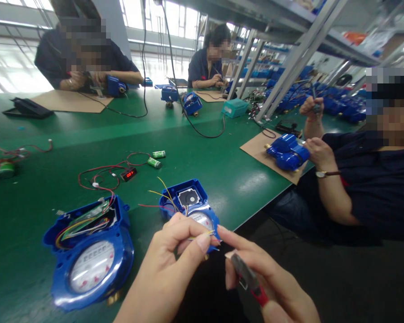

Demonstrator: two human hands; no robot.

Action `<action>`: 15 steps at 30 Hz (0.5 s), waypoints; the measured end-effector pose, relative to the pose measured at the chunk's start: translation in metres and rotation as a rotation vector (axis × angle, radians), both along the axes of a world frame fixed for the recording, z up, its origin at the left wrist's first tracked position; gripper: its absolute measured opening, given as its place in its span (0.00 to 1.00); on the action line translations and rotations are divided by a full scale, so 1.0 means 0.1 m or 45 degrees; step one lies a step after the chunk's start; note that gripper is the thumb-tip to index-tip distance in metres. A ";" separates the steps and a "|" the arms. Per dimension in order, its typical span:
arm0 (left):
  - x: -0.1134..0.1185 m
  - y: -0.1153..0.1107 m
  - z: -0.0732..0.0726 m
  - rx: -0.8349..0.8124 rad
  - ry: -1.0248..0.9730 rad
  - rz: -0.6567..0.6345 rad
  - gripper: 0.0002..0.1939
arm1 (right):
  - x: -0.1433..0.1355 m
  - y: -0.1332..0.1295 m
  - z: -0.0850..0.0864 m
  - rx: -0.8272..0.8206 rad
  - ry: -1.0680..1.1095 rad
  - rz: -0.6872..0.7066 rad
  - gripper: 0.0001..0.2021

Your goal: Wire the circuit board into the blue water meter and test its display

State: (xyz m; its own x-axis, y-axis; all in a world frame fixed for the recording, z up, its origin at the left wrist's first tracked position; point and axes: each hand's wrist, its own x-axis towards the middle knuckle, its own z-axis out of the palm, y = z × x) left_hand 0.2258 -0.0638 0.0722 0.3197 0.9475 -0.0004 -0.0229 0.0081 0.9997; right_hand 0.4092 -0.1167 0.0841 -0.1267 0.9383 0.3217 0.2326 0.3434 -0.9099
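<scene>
My left hand (175,260) pinches thin wires (211,232) between thumb and forefinger, their ends poking out to the right. Wrapped in my right hand (272,278) is a pair of pliers (247,273) with dark jaws and a red handle; its forefinger reaches toward the wire ends. Just behind my left hand lies a blue meter housing (183,188), open at the top, with yellow and red wires sticking out. A second open blue meter (90,264), holding a green circuit board (87,220), lies on the left with its round dial facing up.
Red wires lead to a small lit display (129,174) near two green batteries (155,163) on the green table (202,152). At the right, a person's hands work over a blue meter (287,151) on cardboard (256,146). Two more people sit across the table.
</scene>
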 end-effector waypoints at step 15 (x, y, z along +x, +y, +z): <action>0.00 0.01 -0.04 0.062 0.049 -0.035 0.15 | 0.01 0.03 -0.07 0.261 -0.161 0.068 0.17</action>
